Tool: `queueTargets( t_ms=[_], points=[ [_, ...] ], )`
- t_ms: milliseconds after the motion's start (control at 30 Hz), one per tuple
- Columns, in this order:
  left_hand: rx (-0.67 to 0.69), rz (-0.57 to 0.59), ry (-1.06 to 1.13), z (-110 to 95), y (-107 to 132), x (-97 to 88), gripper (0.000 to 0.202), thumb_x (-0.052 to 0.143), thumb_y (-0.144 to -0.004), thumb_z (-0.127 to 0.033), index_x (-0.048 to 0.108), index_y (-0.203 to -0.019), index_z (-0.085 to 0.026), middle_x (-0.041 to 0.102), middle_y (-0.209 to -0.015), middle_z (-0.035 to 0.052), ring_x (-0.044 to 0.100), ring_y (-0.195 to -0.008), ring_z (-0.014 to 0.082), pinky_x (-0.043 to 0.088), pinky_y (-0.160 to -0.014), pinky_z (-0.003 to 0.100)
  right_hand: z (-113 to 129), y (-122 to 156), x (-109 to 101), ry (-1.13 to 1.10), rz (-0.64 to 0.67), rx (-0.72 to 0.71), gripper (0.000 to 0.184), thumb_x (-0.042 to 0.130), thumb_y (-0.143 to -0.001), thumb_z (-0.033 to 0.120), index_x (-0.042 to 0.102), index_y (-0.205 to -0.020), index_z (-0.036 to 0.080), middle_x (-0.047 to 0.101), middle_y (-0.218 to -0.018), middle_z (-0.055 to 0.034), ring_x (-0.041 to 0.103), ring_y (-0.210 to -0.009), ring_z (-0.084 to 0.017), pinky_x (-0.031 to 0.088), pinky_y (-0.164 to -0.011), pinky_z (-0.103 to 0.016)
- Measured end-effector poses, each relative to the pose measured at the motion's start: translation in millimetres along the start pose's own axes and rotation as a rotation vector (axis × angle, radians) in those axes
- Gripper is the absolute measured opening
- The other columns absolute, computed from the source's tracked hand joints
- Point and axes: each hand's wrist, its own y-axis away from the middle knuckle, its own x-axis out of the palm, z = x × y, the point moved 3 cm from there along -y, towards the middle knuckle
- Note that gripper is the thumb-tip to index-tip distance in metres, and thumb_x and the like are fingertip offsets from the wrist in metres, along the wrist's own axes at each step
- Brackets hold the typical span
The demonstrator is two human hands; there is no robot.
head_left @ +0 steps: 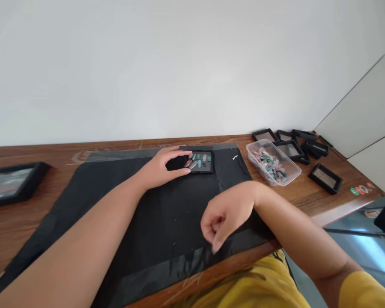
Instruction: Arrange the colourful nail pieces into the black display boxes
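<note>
In the head view, the left hand [162,167] has its grip clamped on the left end of a black box [202,172] of coloured pieces [199,163], on the black mat [179,205]. The right hand [229,211] curls over the mat; I cannot tell whether its grip holds anything.

A bare stretch of black sheet [168,214] on the brown wooden bench [299,199] leaves an open lane between the right hand [227,214] and the small black rectangular frame [202,172], whose left side is blocked by the left hand [166,164]. At right, a clear rectangular plastic tub [291,172] and a cluster of black-rimmed, clear-windowed frames [290,149] crowd the back, below a plain white wall [192,72], with passable wood along the bench's front edge.
</note>
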Motion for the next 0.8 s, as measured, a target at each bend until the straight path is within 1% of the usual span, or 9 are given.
queueTargets(
  t_ms=[33, 100, 167, 267, 433, 500, 567, 667, 800],
  points=[
    [0.017, -0.005, 0.005, 0, -1, 0.7, 0.086, 0.066, -0.069, -0.090, 0.073, -0.134, -0.033, 0.063, -0.151, 0.0109, 0.043, -0.151, 0.0400, 0.033, -0.127, 0.057, -4, 6, -7, -0.051, -0.059, -0.043, 0.018, 0.081, -0.087, 0.015, 0.065, -0.081, 0.012, 0.055, -0.057, 0.0108, 0.044, -0.055, -0.006, 0.033, -0.060, -0.022],
    [0.050, -0.015, 0.024, 0, -2, 2.4, 0.082, 0.067, -0.072, -0.087, 0.073, -0.133, -0.032, 0.065, -0.148, 0.0110, 0.048, -0.147, 0.0388, 0.033, -0.127, 0.057, -13, 19, -24, -0.123, -0.236, -0.112, 0.017, 0.076, -0.093, 0.022, 0.063, -0.084, 0.013, 0.054, -0.060, 0.0104, 0.042, -0.056, -0.006, 0.031, -0.059, -0.021],
    [0.071, -0.021, 0.037, 0, -3, 3.8, 0.077, 0.069, -0.074, -0.083, 0.074, -0.131, -0.032, 0.065, -0.148, 0.0111, 0.051, -0.145, 0.0378, 0.034, -0.126, 0.059, -20, 32, -39, -0.134, -0.453, -0.107, 0.018, 0.072, -0.094, 0.024, 0.061, -0.084, 0.015, 0.052, -0.061, 0.0101, 0.039, -0.055, -0.005, 0.028, -0.057, -0.021],
    [0.075, -0.022, 0.037, -1, -4, 4.9, 0.073, 0.073, -0.072, -0.080, 0.076, -0.127, -0.032, 0.062, -0.151, 0.0109, 0.051, -0.145, 0.0384, 0.033, -0.126, 0.061, -30, 42, -53, -0.091, -0.702, 0.015, 0.018, 0.068, -0.097, 0.026, 0.060, -0.084, 0.016, 0.048, -0.060, 0.0100, 0.034, -0.054, -0.006, 0.025, -0.054, -0.022],
    [0.083, -0.016, 0.043, -5, -4, 5.2, 0.071, 0.073, -0.072, -0.080, 0.077, -0.124, -0.033, 0.064, -0.149, 0.0097, 0.051, -0.145, 0.0374, 0.034, -0.126, 0.059, -37, 41, -60, -0.062, -0.956, 0.264, 0.019, 0.061, -0.100, 0.018, 0.058, -0.081, 0.016, 0.046, -0.061, 0.0083, 0.036, -0.055, -0.006, 0.026, -0.053, -0.022],
    [0.088, -0.021, 0.045, -6, -4, 5.5, 0.070, 0.071, -0.074, -0.080, 0.077, -0.124, -0.032, 0.065, -0.148, 0.0098, 0.052, -0.144, 0.0374, 0.035, -0.125, 0.060, -37, 39, -61, -0.065, -1.019, 0.335, 0.022, 0.058, -0.101, 0.016, 0.056, -0.080, 0.016, 0.044, -0.060, 0.0082, 0.036, -0.054, -0.007, 0.025, -0.052, -0.022],
    [0.085, -0.022, 0.039, -5, -4, 5.7, 0.070, 0.071, -0.074, -0.081, 0.077, -0.124, -0.032, 0.066, -0.147, 0.0101, 0.053, -0.144, 0.0376, 0.036, -0.124, 0.061, -36, 36, -61, -0.107, -1.028, 0.362, 0.025, 0.056, -0.103, 0.017, 0.054, -0.079, 0.017, 0.042, -0.058, 0.0083, 0.035, -0.053, -0.007, 0.025, -0.051, -0.021],
    [0.084, -0.007, 0.023, -5, -5, 5.5, 0.070, 0.071, -0.074, -0.080, 0.076, -0.125, -0.033, 0.065, -0.148, 0.0102, 0.052, -0.144, 0.0374, 0.036, -0.124, 0.061, -34, 34, -61, -0.178, -1.051, 0.362, 0.025, 0.055, -0.104, 0.017, 0.052, -0.080, 0.019, 0.042, -0.059, 0.0084, 0.036, -0.052, -0.007, 0.025, -0.049, -0.021],
    [0.100, -0.004, 0.012, -5, -4, 5.2, 0.069, 0.071, -0.075, -0.079, 0.076, -0.126, -0.032, 0.065, -0.148, 0.0104, 0.054, -0.144, 0.0378, 0.037, -0.124, 0.060, -36, 32, -63, -0.213, -1.099, 0.349, 0.022, 0.057, -0.103, 0.016, 0.050, -0.083, 0.020, 0.042, -0.059, 0.0089, 0.036, -0.050, -0.007, 0.025, -0.046, -0.020]
  ],
)
